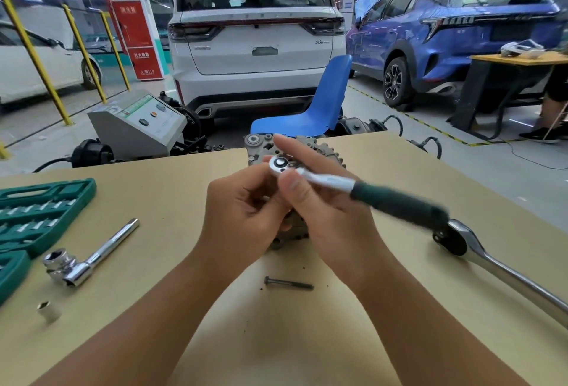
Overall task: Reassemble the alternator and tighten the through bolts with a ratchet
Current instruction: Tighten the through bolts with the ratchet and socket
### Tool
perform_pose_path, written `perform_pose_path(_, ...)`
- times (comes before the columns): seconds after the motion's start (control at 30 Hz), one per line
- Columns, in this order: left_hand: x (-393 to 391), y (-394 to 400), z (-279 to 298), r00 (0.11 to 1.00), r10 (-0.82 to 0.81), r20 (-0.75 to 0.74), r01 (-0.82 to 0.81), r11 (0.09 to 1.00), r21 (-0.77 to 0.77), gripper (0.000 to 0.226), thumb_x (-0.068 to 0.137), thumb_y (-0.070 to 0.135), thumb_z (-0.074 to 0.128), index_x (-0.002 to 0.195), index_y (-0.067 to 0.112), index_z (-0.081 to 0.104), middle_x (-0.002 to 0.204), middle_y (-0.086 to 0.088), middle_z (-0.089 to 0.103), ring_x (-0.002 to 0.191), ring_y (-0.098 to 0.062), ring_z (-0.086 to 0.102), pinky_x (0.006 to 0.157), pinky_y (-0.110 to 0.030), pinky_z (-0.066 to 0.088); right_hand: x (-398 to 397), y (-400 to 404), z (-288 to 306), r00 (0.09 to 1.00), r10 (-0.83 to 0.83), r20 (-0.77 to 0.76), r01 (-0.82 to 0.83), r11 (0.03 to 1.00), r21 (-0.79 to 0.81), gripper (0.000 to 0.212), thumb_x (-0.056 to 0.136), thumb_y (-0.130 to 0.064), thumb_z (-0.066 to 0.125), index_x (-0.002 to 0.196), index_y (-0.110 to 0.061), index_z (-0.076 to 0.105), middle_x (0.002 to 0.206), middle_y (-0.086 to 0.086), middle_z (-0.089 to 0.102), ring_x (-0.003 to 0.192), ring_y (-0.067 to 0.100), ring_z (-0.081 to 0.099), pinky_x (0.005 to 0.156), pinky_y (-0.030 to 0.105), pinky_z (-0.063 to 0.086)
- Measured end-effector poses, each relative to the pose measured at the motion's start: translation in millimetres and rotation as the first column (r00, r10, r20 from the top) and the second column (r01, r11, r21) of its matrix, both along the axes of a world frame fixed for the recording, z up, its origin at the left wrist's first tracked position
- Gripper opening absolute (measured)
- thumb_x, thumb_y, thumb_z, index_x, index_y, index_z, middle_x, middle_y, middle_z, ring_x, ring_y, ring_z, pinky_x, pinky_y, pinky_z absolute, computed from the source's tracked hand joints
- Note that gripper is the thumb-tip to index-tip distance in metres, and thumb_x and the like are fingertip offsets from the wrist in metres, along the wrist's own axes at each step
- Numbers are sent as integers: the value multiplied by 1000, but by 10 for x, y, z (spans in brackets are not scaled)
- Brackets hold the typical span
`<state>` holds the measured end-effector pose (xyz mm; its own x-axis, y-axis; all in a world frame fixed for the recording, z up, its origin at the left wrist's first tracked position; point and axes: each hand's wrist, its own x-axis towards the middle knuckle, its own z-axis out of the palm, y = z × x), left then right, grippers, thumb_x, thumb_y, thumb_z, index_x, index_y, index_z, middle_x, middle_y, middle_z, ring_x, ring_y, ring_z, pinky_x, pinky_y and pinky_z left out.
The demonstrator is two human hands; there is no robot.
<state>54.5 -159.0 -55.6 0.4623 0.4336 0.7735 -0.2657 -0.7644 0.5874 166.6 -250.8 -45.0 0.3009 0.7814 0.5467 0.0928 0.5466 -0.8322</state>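
Note:
The grey alternator [261, 147] stands on the tan table [399, 170], mostly hidden behind my hands. Above it I hold a small ratchet [338, 184] with a dark green handle, its round head [279, 164] over the alternator. My right hand [325, 210] pinches the ratchet's neck just behind the head, thumb on top. My left hand [246, 210] is curled beneath the head, fingertips at whatever sits under it; that part is hidden. One loose through bolt [289, 283] lies on the table in front of the alternator, between my forearms.
A large chrome ratchet [504, 272] lies at the right. At the left are a green socket case [40, 213], a chrome sliding bar with a socket [89, 259] and a loose socket [49, 310]. A blue chair [319, 109] and parked cars stand beyond the table.

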Motion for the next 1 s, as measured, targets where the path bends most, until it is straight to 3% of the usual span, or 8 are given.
perform_pose_path(0.1, 12, -4, 0, 998, 53, 39, -54, 998, 23, 8, 98, 13, 68, 97, 16, 75, 75, 5, 71, 62, -14, 65, 58, -19, 51, -32, 34, -45, 996, -31, 88, 27, 999, 46, 43, 96, -29, 68, 139, -33, 63, 123, -7, 72, 115, 15, 69, 90, 44, 62)
perform_pose_path(0.27, -9, 9, 26, 995, -76, -57, 69, 990, -122, 16, 94, 17, 73, 110, 18, 74, 95, 3, 77, 77, -27, 76, 48, -30, 56, 58, 19, 18, 957, 81, -277, -101, 993, -56, 45, 86, -62, 63, 114, -30, 78, 114, 5, 76, 106, 26, 73, 72, 35, 62)
perform_pose_path(0.4, -18, 13, 31, 999, -22, -29, 21, 1000, -20, 12, 94, 4, 68, 98, 13, 75, 81, 7, 73, 66, -18, 68, 55, -30, 55, 39, 7, -33, 999, -6, 54, 5, 1000, 16, 48, 89, -33, 73, 135, -40, 64, 118, -17, 73, 110, 6, 70, 87, 32, 61)
perform_pose_path(0.5, -17, -3, 35, 1000, 2, -19, -1, 999, 37, 5, 96, 14, 71, 93, 16, 73, 78, 9, 71, 67, -12, 66, 61, -20, 51, -32, 42, -91, 985, -68, 156, 60, 997, 56, 54, 90, -49, 70, 141, -35, 61, 127, -14, 70, 119, 10, 67, 95, 38, 59)
perform_pose_path(0.63, -9, 11, 44, 994, -75, -76, 67, 992, -103, 15, 93, 13, 70, 107, 15, 77, 88, -3, 77, 72, -27, 73, 50, -36, 59, 27, 15, -2, 945, 115, -305, -146, 986, -79, 57, 87, -73, 54, 119, -31, 76, 119, 5, 75, 113, 27, 71, 79, 46, 60)
perform_pose_path(0.77, -10, 9, 18, 996, -62, -59, 57, 995, -80, 9, 93, 5, 67, 94, 1, 75, 78, -8, 71, 68, -29, 66, 58, -40, 55, 5, -11, -43, 997, 26, 68, -27, 1000, 11, 59, 87, -33, 74, 141, -47, 56, 120, 5, 71, 109, 26, 70, 89, 44, 62)
perform_pose_path(0.87, -2, -37, -1, 999, -34, -16, 33, 995, -97, 20, 94, 22, 66, 83, 6, 71, 74, -10, 67, 67, -34, 62, 60, -39, 52, -100, 37, -103, 986, -29, 166, 18, 998, 67, 62, 88, -41, 75, 145, -47, 52, 114, 14, 69, 98, 31, 71, 85, 48, 62)
perform_pose_path(1.0, -2, -18, 47, 997, -30, -75, 23, 995, -95, 8, 94, 16, 71, 98, 16, 77, 80, -2, 75, 68, -25, 71, 57, -35, 58, -17, 35, -12, 968, 112, -226, -128, 990, -55, 56, 92, -72, 44, 131, -39, 68, 126, 2, 73, 116, 21, 69, 97, 50, 52)
